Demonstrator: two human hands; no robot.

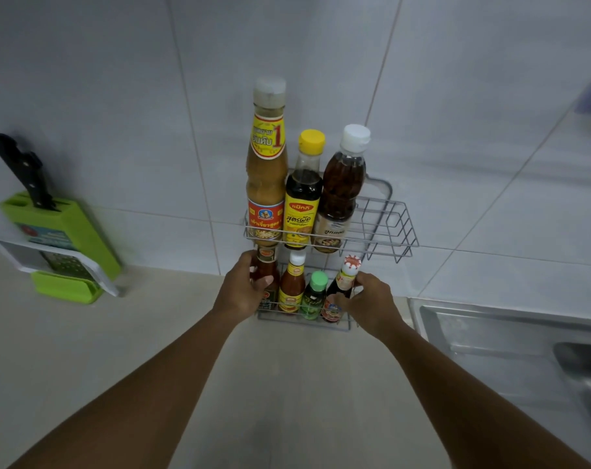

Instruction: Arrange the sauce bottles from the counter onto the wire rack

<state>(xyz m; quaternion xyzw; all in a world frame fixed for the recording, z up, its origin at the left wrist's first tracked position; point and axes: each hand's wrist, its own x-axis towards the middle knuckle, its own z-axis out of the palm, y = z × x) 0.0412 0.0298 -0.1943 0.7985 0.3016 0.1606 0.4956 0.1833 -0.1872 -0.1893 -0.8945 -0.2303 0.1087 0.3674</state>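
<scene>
A two-tier wire rack [385, 228] stands against the tiled wall. Its top shelf holds a tall tan sauce bottle [266, 170], a yellow-capped dark bottle [303, 201] and a white-capped brown bottle [343, 187]. On the bottom shelf stand a dark red bottle [266, 265], an orange chilli sauce bottle [292, 286], a small green-capped bottle [314, 296] and a dark bottle with a red-and-white cap [342, 282]. My left hand [245, 286] grips the dark red bottle at the left end. My right hand [368, 299] holds the red-and-white-capped bottle at the right end.
A green knife block [67, 231] with a black-handled knife [22, 167] and a grater [61, 262] stands at the left on the beige counter [152, 350]. A steel sink [510, 333] lies to the right of the rack.
</scene>
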